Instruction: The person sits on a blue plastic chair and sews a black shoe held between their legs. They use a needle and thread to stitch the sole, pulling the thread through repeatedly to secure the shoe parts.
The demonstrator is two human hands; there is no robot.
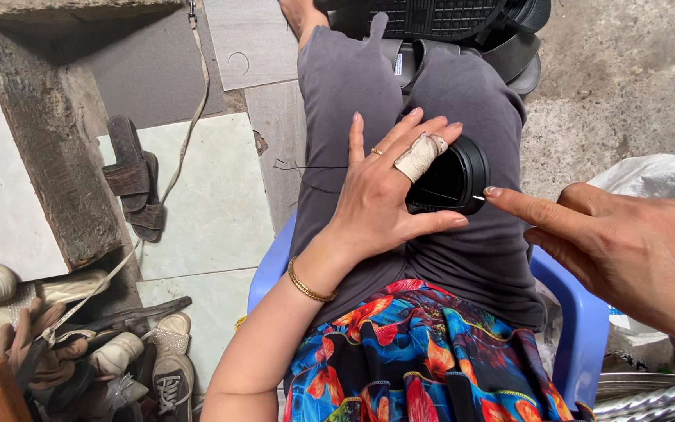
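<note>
Right hand reaching in from the near right, forefinger stretched to a small needle tip at the black shoe on the lap, left hand spread flat, fingers splayed, pressing that shoe down, bandaged middle finger, brown sandals on floor tiles beyond

Left hand: thin gold ring on one finger, pale cloth wrap round next finger, gold bangle at wrist. Right hand: bare, no jewellery. Grey trousers; bright floral top near wrist.
</note>
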